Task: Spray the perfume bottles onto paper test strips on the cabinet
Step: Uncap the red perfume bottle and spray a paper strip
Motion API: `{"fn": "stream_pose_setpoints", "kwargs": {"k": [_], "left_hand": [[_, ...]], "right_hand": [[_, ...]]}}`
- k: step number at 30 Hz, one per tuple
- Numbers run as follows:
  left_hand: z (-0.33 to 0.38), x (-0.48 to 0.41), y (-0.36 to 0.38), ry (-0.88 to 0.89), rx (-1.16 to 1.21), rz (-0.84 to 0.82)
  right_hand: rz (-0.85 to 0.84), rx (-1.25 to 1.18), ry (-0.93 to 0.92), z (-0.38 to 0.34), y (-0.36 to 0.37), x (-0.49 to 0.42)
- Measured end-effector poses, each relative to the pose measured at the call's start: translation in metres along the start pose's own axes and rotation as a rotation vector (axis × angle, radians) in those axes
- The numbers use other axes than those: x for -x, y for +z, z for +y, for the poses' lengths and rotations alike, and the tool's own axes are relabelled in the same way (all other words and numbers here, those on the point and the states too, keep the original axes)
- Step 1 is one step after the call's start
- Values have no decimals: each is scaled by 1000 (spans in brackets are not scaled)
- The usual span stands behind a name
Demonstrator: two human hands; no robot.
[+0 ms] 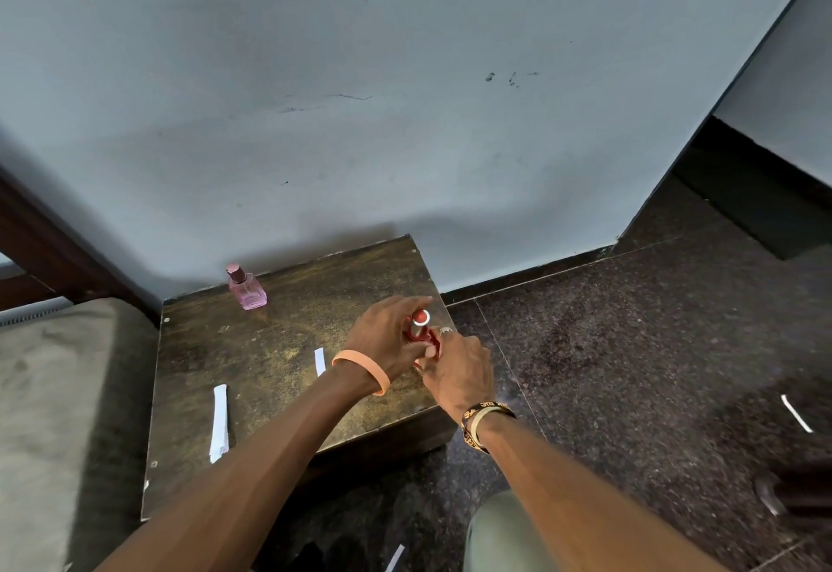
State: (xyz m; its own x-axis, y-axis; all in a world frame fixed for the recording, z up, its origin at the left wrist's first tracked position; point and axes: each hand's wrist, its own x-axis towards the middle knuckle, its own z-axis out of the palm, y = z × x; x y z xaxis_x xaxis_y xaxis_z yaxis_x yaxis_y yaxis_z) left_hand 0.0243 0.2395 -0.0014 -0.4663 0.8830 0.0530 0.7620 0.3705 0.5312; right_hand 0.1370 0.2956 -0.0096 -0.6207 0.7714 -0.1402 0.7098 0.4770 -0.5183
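Observation:
A red perfume bottle with a red and silver top stands near the right edge of the brown cabinet. My left hand curls round it from the left. My right hand grips its lower part from the right and hides the base. A pink perfume bottle stands alone at the cabinet's back left. One white paper strip lies near the front left. A second strip lies mid-cabinet, partly behind my left wrist.
A grey-blue wall rises right behind the cabinet. A cushioned seat borders its left side. Dark speckled floor spreads to the right, with a white strip on it. Another strip lies on the floor in front, beside my knee.

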Motion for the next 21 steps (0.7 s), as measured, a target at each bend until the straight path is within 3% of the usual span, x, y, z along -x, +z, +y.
{"fn": "stream_pose_setpoints", "kwargs": {"k": [13, 18, 21], "left_hand": [[0, 1, -1, 30, -39, -6], [-1, -2, 0, -21, -14, 67], [-3, 0, 2, -1, -23, 11]], "right_hand": [[-7, -4, 9, 1, 3, -1], [11, -10, 9, 1, 2, -1], [11, -15, 5, 1, 3, -1]]}}
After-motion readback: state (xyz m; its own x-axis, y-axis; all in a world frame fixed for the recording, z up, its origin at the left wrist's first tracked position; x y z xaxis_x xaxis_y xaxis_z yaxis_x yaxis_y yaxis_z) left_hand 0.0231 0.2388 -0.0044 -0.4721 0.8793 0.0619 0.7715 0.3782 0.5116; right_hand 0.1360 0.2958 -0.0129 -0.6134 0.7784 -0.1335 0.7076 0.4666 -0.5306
